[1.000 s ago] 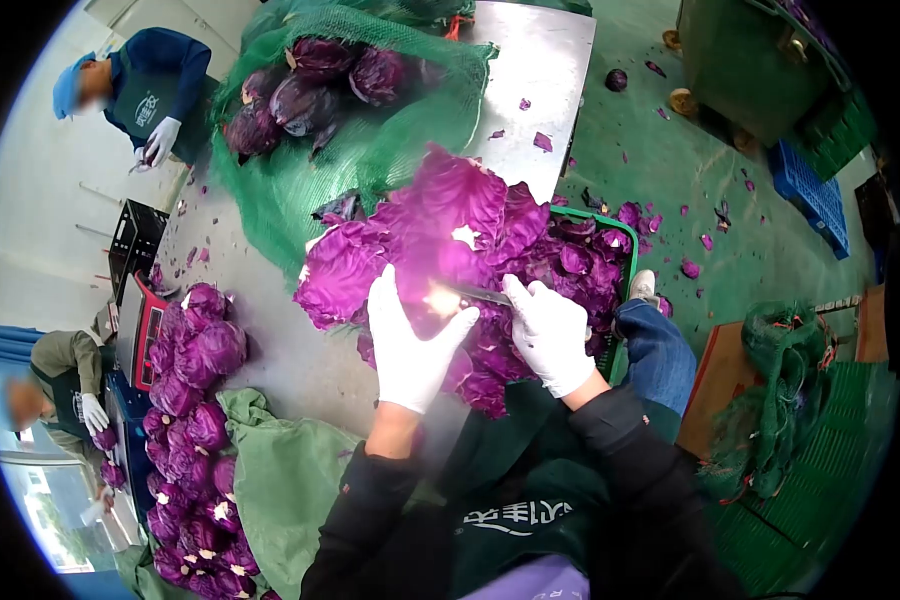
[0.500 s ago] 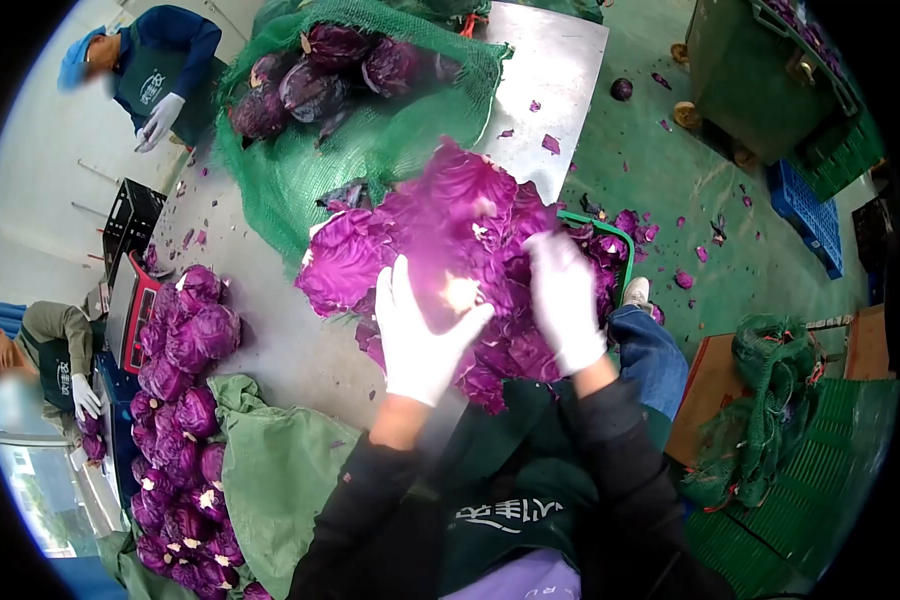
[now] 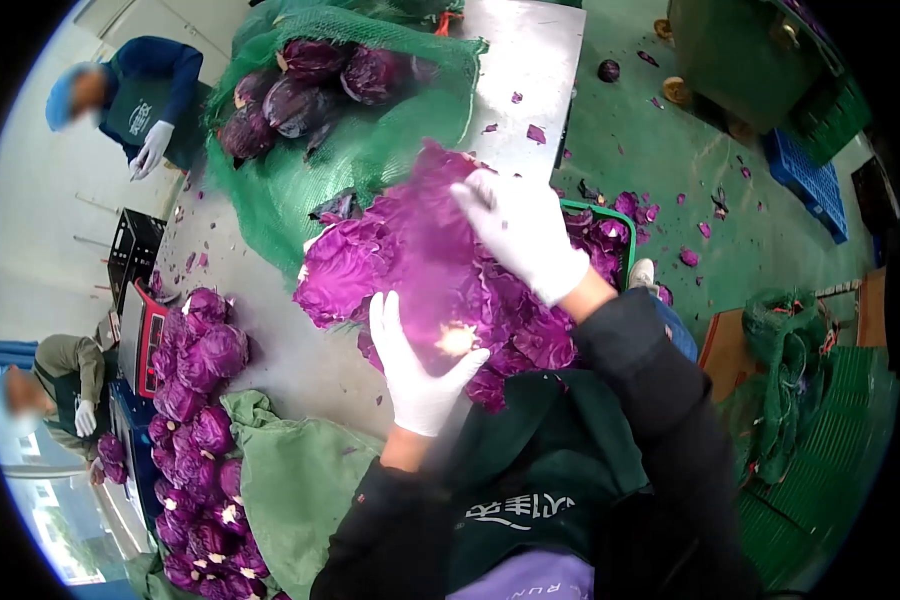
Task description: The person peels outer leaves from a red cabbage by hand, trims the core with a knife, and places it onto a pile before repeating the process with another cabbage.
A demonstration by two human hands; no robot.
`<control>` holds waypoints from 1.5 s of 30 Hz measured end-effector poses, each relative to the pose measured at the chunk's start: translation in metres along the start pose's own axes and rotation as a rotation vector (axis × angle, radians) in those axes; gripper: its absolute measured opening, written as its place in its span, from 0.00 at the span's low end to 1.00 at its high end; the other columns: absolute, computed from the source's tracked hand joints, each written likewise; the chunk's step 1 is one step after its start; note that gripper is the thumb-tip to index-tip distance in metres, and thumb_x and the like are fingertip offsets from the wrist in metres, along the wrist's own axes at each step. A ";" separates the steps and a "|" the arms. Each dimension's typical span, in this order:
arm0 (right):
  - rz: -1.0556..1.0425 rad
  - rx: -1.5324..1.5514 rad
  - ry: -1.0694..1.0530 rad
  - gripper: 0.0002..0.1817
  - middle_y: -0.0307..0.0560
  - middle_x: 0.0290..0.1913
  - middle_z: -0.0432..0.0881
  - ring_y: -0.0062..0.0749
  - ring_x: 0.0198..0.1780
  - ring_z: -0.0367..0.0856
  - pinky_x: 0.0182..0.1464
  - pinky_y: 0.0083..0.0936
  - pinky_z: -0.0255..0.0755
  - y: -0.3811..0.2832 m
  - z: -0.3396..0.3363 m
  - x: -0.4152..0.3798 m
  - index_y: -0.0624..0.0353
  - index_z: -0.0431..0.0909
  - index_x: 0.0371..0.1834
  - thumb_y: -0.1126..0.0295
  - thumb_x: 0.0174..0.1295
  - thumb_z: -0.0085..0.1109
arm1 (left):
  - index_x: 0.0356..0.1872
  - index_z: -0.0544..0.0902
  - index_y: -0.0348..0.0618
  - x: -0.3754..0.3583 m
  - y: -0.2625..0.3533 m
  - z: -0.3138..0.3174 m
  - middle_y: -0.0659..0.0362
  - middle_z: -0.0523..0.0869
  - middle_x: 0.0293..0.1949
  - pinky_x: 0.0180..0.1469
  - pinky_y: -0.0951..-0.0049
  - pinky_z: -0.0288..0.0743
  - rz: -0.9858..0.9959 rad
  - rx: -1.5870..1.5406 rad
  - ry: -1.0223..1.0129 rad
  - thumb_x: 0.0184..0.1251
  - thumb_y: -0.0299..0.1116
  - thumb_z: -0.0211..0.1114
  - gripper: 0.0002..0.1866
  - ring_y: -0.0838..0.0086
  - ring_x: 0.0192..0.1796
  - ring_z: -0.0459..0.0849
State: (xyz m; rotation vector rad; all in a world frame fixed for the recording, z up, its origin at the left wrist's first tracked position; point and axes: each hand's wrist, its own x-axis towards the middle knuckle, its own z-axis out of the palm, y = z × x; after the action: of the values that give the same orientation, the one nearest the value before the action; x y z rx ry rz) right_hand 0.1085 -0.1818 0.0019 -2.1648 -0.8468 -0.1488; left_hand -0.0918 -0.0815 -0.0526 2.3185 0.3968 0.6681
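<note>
My left hand (image 3: 415, 375), in a white glove, is cupped round the near left side of a red cabbage (image 3: 425, 285), thumb and fingers spread along it. The pale cut stem faces me; motion blurs the rest of the head. Over its far right side is my gloved right hand (image 3: 525, 235), fingers curled inward. Whatever its fingertips grip is hidden. Beneath and around both hands lies a heap of loose purple leaves (image 3: 345, 265), spilling toward a green-rimmed crate (image 3: 630, 240) on the right.
Trimmed cabbages (image 3: 195, 440) are piled at left beside a green cloth (image 3: 280, 480). A green mesh sack (image 3: 350, 180) holds several dark cabbages (image 3: 300, 100). Leaf scraps litter the floor near a green bin (image 3: 760, 70) and blue pallet (image 3: 805, 185). Two co-workers (image 3: 155, 90) stand at left.
My right hand has moved left and away from me, from the leaves by the crate to over the cabbage. My left hand stays on the cabbage. The view has shifted slightly.
</note>
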 end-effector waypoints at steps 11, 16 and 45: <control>0.070 0.207 -0.029 0.27 0.53 0.51 0.78 0.47 0.51 0.82 0.52 0.39 0.79 -0.002 -0.019 -0.068 0.52 0.79 0.59 0.50 0.60 0.68 | 0.78 0.47 0.35 -0.023 -0.030 -0.010 0.47 0.60 0.73 0.76 0.56 0.57 -0.110 -0.410 0.015 0.43 0.39 0.85 0.66 0.57 0.75 0.61; -0.086 0.294 -0.367 0.33 0.53 0.54 0.76 0.46 0.52 0.82 0.54 0.38 0.79 -0.030 -0.006 -0.081 0.51 0.75 0.66 0.48 0.60 0.67 | 0.77 0.50 0.36 -0.011 -0.022 -0.023 0.47 0.61 0.72 0.76 0.57 0.56 -0.239 -0.498 0.067 0.51 0.23 0.72 0.52 0.58 0.75 0.61; 0.173 0.777 -0.407 0.25 0.41 0.51 0.81 0.24 0.41 0.82 0.43 0.25 0.79 -0.008 -0.050 -0.094 0.55 0.81 0.60 0.60 0.60 0.73 | 0.75 0.59 0.36 -0.017 -0.023 -0.016 0.49 0.66 0.71 0.75 0.60 0.56 -0.217 -0.466 0.134 0.76 0.57 0.55 0.39 0.61 0.72 0.66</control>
State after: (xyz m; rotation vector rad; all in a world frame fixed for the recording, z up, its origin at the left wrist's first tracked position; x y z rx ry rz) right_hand 0.0395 -0.2635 0.0066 -1.5220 -0.7587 0.6297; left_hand -0.1172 -0.0643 -0.0640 1.7692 0.4877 0.7216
